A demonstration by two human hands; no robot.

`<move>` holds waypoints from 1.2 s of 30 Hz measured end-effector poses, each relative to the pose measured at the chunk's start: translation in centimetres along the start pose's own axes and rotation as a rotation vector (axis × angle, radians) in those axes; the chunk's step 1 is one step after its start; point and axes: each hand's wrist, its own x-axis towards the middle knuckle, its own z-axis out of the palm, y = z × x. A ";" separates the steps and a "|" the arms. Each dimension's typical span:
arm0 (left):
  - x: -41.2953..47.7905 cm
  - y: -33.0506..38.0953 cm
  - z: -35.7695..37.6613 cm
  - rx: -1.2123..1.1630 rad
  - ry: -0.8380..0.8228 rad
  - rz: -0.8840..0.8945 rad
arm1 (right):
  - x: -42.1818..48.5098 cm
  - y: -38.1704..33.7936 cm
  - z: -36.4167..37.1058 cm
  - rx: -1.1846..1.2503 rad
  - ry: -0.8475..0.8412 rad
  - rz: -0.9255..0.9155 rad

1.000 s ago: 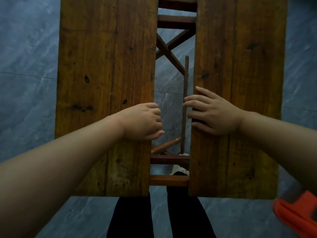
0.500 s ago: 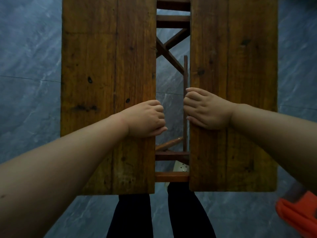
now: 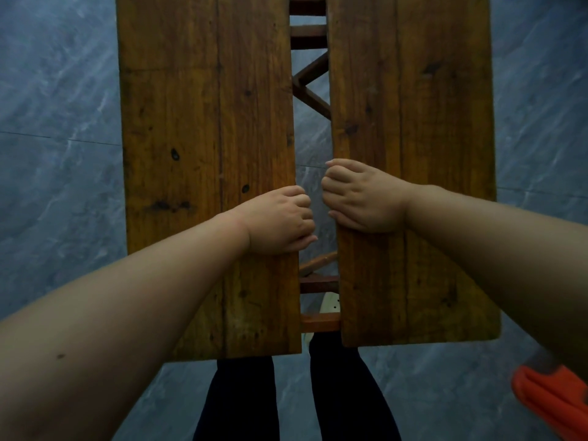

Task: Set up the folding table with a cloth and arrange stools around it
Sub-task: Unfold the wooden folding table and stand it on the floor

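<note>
Left hand [image 3: 280, 222] and right hand [image 3: 362, 198] each curl over a folding table [image 3: 203, 154] leaf's inner edge, fingertips hidden in the gap.

Gap between the 2 table halves [image 3: 206, 154] narrower than before, right hand [image 3: 366, 198] fingers now curled over the inner edge, upright rod hidden.

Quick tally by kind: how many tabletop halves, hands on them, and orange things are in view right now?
Tabletop halves: 2, the left half and the right half, with a gap between them
Hands: 2, the left hand and the right hand, each curled over an inner edge
Orange object at the lower right corner: 1
Total: 5
</note>
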 end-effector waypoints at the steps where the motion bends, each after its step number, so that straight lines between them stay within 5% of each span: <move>1: -0.1 -0.1 0.1 0.003 0.003 0.000 | 0.1 0.0 0.1 0.011 0.004 0.001; 9: -1.0 0.3 0.8 0.030 0.098 -0.037 | -0.3 -0.4 0.6 0.067 0.011 0.051; 13: -4.0 1.4 2.2 -0.043 0.066 -0.453 | -1.8 -1.1 1.6 0.156 0.049 0.324; 16: -5.6 2.1 3.5 -0.120 -0.127 -0.690 | -3.6 -1.9 2.9 0.243 -0.107 0.529; 19: -5.7 2.4 4.8 -0.096 -0.216 -0.689 | -4.5 -2.8 4.3 0.254 -0.227 0.519; 27: -5.6 2.5 5.1 -0.112 -0.163 -0.776 | -4.2 -3.1 4.0 0.302 -0.149 0.618; 32: -6.7 3.0 4.8 -0.297 0.110 -1.286 | -5.9 -2.6 4.3 0.354 0.018 1.138; 36: -7.1 2.5 4.7 -0.664 0.238 -1.657 | -7.0 -2.2 5.1 0.655 0.109 1.576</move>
